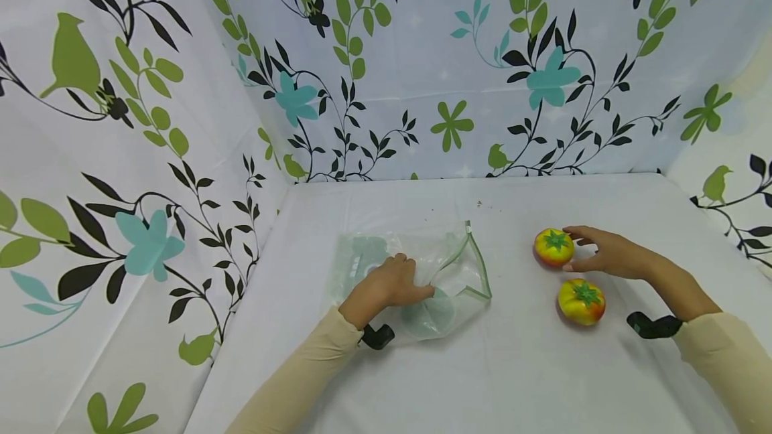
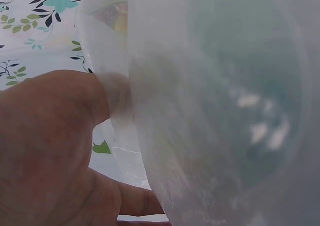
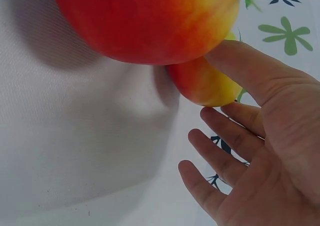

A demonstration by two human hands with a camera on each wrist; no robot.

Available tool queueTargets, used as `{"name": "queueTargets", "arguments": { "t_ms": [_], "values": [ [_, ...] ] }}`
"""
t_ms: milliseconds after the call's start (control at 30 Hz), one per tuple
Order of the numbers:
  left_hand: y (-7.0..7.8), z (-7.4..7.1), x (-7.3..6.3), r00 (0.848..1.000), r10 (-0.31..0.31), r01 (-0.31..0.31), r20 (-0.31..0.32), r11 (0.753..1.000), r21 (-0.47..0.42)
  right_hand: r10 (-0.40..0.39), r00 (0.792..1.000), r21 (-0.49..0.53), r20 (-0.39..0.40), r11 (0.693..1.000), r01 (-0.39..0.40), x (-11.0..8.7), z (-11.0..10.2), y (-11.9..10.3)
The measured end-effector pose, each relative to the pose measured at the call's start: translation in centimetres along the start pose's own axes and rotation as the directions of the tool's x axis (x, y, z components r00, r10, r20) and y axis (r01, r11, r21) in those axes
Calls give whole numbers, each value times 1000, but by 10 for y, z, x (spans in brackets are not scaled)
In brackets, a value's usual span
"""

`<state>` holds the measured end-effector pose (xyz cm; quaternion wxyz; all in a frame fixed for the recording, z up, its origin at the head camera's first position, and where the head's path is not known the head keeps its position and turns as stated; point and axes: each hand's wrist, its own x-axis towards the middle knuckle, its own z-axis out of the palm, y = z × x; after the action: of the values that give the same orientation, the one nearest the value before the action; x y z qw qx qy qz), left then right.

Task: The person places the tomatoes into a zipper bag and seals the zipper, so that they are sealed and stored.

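My left hand lies over a clear zip bag and holds its plastic, the fingers curled and the thumb stretched right. In the left wrist view the film hides the fingertips. Pale green round shapes show through the bag, their kind unclear. At the right, my right hand reaches round the right side of a red-yellow toy tomato with a green leafy top, thumb and fingers spread around its edge. A second, yellower tomato sits just nearer; in the right wrist view its red side looms large.
Everything lies on a white-covered table. Patterned cloth with leaves and birds hangs behind and at both sides. The bag's green-edged mouth faces right, towards the tomatoes. Dark wrist cameras stick out under both wrists.
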<state>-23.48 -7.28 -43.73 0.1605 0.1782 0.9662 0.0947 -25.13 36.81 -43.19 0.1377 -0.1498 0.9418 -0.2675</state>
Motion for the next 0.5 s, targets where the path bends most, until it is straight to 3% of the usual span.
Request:
{"name": "queueTargets", "arguments": {
  "t_ms": [500],
  "values": [
    [0,0,-1,1000,3,-3,-3,1000,-12,-4,1000,-9,-18,1000,4,6,5,2]
  ]
}}
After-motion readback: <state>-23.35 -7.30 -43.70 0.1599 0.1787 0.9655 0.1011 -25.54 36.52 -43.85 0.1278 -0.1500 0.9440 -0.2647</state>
